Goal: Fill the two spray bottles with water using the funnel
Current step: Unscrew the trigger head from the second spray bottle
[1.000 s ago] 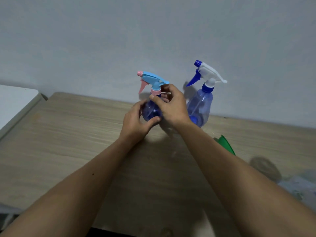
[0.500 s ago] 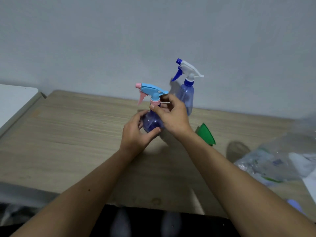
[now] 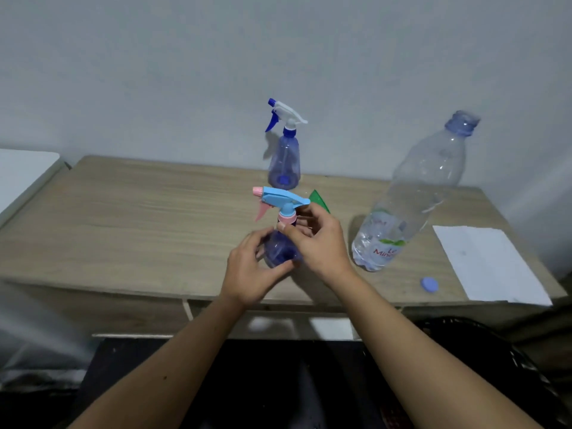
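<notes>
Near spray bottle (image 3: pixel 280 249): left hand (image 3: pixel 247 274) fingers curled round body; right hand (image 3: pixel 318 243) fingers pinching pink collar (image 3: pixel 286 218); funnel (image 3: pixel 318 200) just behind.

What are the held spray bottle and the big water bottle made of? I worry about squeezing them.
Held spray bottle: looks like tinted translucent blue plastic, glossy, with an opaque matte-looking head. Big water bottle: thin clear plastic, judging by its see-through walls and highlights; it likely dents easily.
</notes>
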A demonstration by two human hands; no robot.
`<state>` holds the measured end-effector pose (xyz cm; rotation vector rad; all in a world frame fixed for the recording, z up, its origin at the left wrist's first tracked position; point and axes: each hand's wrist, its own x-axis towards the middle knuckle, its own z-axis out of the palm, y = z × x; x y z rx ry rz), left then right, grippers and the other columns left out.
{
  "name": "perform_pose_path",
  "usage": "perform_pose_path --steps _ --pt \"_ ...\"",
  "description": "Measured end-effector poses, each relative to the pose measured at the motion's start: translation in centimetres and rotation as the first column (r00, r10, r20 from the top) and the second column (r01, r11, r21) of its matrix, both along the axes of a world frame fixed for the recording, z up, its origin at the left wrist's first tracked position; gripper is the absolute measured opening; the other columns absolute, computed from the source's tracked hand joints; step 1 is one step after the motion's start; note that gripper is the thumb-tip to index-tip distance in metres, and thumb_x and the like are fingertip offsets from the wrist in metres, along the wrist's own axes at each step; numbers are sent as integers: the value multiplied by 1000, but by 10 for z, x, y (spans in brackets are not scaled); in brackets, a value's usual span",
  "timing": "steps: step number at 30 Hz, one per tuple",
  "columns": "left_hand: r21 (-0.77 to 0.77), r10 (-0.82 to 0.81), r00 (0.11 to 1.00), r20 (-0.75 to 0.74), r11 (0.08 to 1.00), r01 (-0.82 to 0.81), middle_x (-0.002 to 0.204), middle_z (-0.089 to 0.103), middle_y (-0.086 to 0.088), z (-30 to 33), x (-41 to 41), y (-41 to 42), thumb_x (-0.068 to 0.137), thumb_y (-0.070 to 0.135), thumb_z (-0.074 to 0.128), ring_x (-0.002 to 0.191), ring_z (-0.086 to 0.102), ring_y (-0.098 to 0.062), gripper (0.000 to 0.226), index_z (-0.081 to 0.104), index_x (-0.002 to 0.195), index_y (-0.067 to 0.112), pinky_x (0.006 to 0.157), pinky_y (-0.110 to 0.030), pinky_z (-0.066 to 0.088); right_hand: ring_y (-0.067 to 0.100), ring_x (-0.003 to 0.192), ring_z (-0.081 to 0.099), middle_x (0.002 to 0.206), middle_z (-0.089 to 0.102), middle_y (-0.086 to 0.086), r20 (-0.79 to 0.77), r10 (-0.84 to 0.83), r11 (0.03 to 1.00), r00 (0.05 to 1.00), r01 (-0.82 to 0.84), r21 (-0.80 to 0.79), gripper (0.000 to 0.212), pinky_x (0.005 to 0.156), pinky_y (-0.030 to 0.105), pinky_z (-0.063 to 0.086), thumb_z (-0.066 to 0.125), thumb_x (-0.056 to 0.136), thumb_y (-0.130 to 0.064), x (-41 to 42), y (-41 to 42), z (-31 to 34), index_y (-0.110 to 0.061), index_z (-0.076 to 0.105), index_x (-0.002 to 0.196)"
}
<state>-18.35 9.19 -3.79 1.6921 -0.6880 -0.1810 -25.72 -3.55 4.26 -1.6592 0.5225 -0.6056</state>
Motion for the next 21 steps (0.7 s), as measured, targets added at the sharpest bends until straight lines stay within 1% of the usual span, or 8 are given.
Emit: perform_pose_path --steps 2,4,8,10,14,16,17,21 --pt "29 -34 999 1 999 34 129 73 -1 -3 -10 -1 65 23 105 116 74 -9 80 67 135 18 104 -42 61 19 96 75 109 76 18 -7 -22 1000 1000 22 4 39 89 25 61 82 85 5 -17 -2 -7 1 67 120" --pt "56 -58 998 9 997 57 126 73 2 -5 -16 -1 61 25 107 114 74 -9 81 69 133 16 103 -41 62 15 92 74 109 76 17 -16 -33 999 999 33 15 40 87 23 60 82 84 6 -29 -4 -13 2 66 121" --pt "82 -73 997 18 994 71 118 74 7 -9 -23 -1 60 27 107 110 73 -9 72 69 121 25 101 -38 62 6 85 74 100 74 8 -6 -54 997 999 54 52 42 84 25 60 85 80 6 -38 -3 -18 2 66 118" --pt "89 -79 997 25 993 77 117 74 6 -9 -21 -2 61 28 106 110 73 -10 70 69 119 25 99 -38 63 7 84 75 98 73 6 18 -67 995 998 66 75 42 82 25 61 86 79 6 -38 0 -16 -1 66 115" --pt "92 -73 997 37 993 69 119 74 5 -13 -19 -1 63 27 106 110 73 -8 70 70 121 18 99 -34 62 12 82 77 94 71 5 53 -122 987 991 115 114 37 80 29 62 88 79 4 -35 4 -15 -11 65 103" --pt "90 -71 996 53 994 66 120 73 6 -15 -19 -2 64 28 105 110 73 -8 69 69 123 18 99 -34 62 15 84 78 94 72 6 61 -132 983 989 122 136 34 83 31 62 88 79 2 -34 3 -17 -8 66 104" --pt "83 -69 996 58 994 64 121 73 6 -16 -18 -3 65 28 104 111 73 -9 69 69 123 17 99 -35 62 14 85 78 95 74 7 63 -134 982 989 124 143 33 84 30 62 87 80 2 -33 3 -18 -5 68 106" --pt "71 -51 996 78 996 46 116 74 4 -17 -14 -6 68 34 102 107 75 -11 66 69 124 18 96 -40 63 7 86 75 102 76 13 45 -108 987 993 102 123 27 80 21 58 77 90 4 -31 0 -19 1 70 116"
